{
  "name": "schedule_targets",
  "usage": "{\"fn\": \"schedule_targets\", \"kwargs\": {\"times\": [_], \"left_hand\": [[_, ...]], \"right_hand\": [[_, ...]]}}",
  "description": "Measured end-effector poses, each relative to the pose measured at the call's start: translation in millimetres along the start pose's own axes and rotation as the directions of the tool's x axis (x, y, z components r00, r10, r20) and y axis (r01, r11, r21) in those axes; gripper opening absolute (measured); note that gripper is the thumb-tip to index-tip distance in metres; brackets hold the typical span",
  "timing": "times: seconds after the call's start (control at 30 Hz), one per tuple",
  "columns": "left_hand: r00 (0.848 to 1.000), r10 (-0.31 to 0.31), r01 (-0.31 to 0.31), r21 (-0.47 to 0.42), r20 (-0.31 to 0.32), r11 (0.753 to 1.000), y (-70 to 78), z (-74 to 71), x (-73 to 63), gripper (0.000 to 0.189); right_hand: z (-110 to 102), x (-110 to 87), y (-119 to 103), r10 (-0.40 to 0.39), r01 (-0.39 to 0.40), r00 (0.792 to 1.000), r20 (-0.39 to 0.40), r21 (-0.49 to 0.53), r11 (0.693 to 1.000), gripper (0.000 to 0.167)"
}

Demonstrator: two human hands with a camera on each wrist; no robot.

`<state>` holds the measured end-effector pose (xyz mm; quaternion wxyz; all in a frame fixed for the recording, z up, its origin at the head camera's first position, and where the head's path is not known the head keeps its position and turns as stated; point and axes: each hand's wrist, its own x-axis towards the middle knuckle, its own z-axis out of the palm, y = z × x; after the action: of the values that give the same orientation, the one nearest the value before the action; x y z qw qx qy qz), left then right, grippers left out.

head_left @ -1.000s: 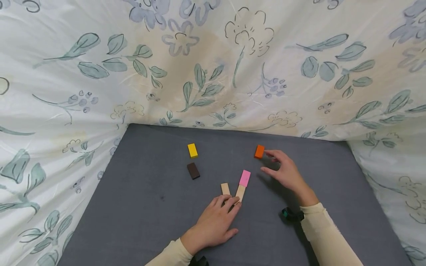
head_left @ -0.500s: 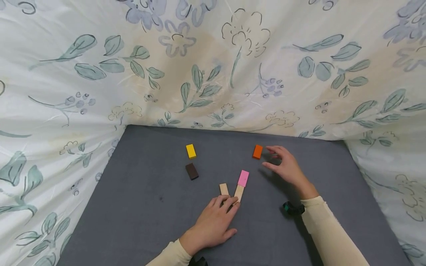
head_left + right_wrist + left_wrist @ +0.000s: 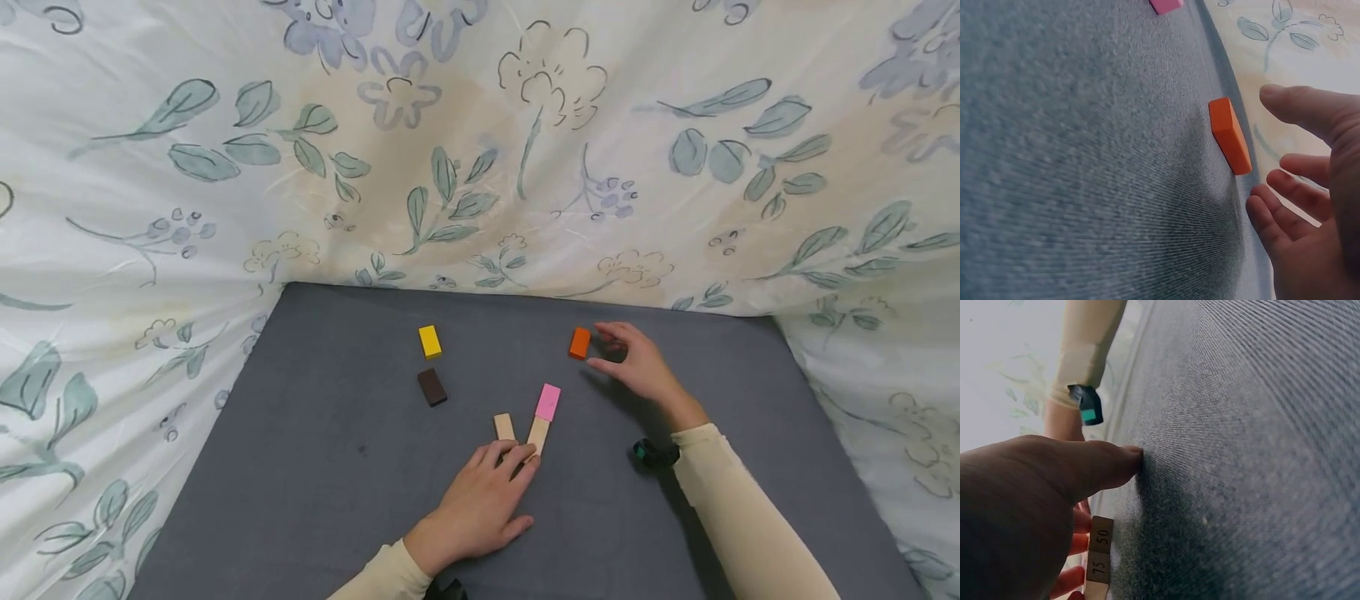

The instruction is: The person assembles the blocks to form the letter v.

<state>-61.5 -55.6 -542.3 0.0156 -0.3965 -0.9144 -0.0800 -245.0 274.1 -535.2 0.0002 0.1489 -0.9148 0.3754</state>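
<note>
An orange block [image 3: 580,342] lies toward the back of the grey cloth. Just to its right hovers my right hand [image 3: 637,363], thumb and fingers parted around a gap; in the right wrist view they stand apart from the orange block [image 3: 1230,137]. My left hand [image 3: 480,504] rests its fingertips on plain wooden blocks, partly covering them. One wooden block [image 3: 505,427] points up to the left, another wooden block [image 3: 538,435] to the right, with a pink block [image 3: 548,402] at its far end. In the left wrist view, blocks [image 3: 1101,534] show the numbers 50 and 75.
A yellow block [image 3: 430,342] and a dark brown block [image 3: 432,387] lie left of the middle. Grey cloth [image 3: 300,467] covers the table. A flower-patterned curtain [image 3: 450,150] rises behind and along both sides.
My right hand has shifted slightly and its thumb is a little nearer the orange block. The left hand and the blocks stay put; the view itself has shifted slightly.
</note>
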Motion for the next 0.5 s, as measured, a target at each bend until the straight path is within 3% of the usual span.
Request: {"fn": "schedule_targets", "kwargs": {"times": [0.5], "left_hand": [[1.000,0.001,-0.001,0.006,0.002,1.000,0.3,2.7,0.9,0.073]], "right_hand": [[3.1,10.8,5.2,0.041,-0.040,0.999,0.034,-0.021,0.999,0.074]]}}
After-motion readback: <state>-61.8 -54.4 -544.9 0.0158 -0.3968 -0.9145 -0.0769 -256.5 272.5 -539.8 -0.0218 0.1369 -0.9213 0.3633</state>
